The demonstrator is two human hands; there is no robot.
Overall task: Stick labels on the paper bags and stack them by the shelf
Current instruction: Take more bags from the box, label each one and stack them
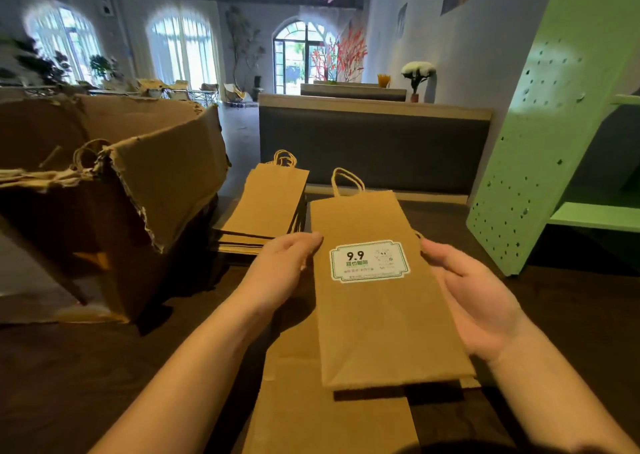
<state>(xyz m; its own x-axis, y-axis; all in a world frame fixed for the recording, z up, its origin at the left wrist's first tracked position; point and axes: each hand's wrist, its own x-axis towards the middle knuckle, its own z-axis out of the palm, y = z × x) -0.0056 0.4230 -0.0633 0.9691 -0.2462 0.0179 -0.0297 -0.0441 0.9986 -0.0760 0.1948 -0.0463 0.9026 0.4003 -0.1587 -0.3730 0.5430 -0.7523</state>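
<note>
- Head view: the left hand [287, 263], lower centre of the frame, has its fingers curled onto the left edge of a brown paper bag [381, 325], gripping it.
- The right hand [474, 297], palm up with fingers nearly straight, lies against the bag's right edge and supports it.
- The bag is held flat between both hands at mid-frame, with its twisted handles [347, 181] pointing away from the person.
- A white label [369, 261] with a green border is stuck on the bag's face. It reads "9.9" in black over green Chinese characters. The finer print is too small to read.
- Another bag [311, 408] lies flat under the held one, on the dark table [69, 367].
- A stack [266, 211] of unlabelled bags lies just left of the held bag.
- A torn cardboard box [114, 193] stands at the left, with more bag handles showing inside it.
- A green perforated shelf [554, 124] rises at the right.
- A grey bench back [374, 148] stands behind the table.
</note>
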